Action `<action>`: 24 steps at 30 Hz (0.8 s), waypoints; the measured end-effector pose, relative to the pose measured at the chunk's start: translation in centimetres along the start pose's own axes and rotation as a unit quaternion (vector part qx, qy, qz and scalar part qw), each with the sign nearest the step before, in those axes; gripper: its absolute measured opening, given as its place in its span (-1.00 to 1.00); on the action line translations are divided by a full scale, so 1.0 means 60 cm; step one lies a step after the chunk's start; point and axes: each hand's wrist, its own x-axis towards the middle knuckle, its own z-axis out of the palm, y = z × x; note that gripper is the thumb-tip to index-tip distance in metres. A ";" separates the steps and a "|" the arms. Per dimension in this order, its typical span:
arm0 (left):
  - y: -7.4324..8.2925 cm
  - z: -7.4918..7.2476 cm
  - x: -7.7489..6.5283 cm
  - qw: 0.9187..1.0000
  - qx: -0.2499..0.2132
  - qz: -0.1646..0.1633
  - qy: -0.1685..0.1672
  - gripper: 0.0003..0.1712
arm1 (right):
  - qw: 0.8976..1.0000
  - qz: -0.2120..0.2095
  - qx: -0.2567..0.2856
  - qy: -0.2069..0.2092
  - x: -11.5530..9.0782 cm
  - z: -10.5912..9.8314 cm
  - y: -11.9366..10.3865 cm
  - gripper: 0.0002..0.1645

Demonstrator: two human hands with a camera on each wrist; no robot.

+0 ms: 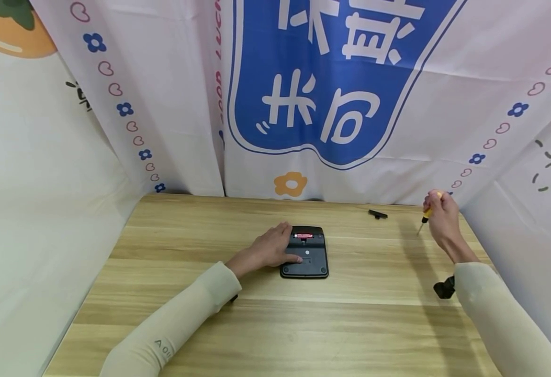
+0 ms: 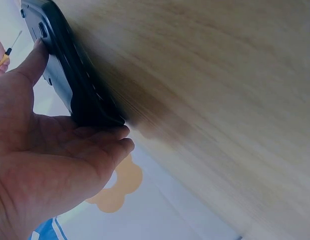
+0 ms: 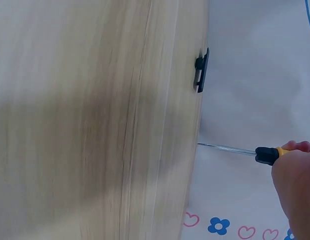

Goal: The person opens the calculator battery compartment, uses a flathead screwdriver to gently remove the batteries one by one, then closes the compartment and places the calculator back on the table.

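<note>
Over the right side of the desk (image 1: pixel 350 324), your right hand (image 1: pixel 445 220) is holding a screwdriver (image 1: pixel 424 220) in a snug grip, shaft slanting down, probably for easy aiming. Your left hand's (image 1: pixel 271 246) grip is lying loosely spread along the black device (image 1: pixel 314 264), likely steadying it. It's sitting mid-desk, underside up, so its battery (image 1: pixel 303 235) is showing. Some small black piece (image 1: pixel 377 214) is lying near the back edge, btw.
</note>
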 end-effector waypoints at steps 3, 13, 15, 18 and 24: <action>0.000 0.000 -0.001 1.000 -0.001 -0.001 -0.001 0.16 | 0.998 0.007 0.066 -0.001 0.001 0.007 -0.001 -0.73; 0.000 0.001 0.000 1.000 -0.005 0.000 0.001 0.15 | 0.966 0.013 0.258 -0.003 -0.003 0.046 -0.022 -0.74; 0.000 0.001 0.000 1.000 -0.005 0.000 0.002 0.15 | 0.960 0.007 0.280 -0.012 -0.006 0.052 -0.026 -0.74; 0.000 0.000 -0.001 1.000 -0.006 0.001 0.004 0.15 | 0.950 0.003 0.312 -0.029 -0.011 0.062 -0.032 -0.75; -0.002 0.001 0.001 1.000 -0.006 0.001 0.003 0.15 | 0.935 0.003 0.346 -0.073 -0.020 0.079 -0.048 -0.73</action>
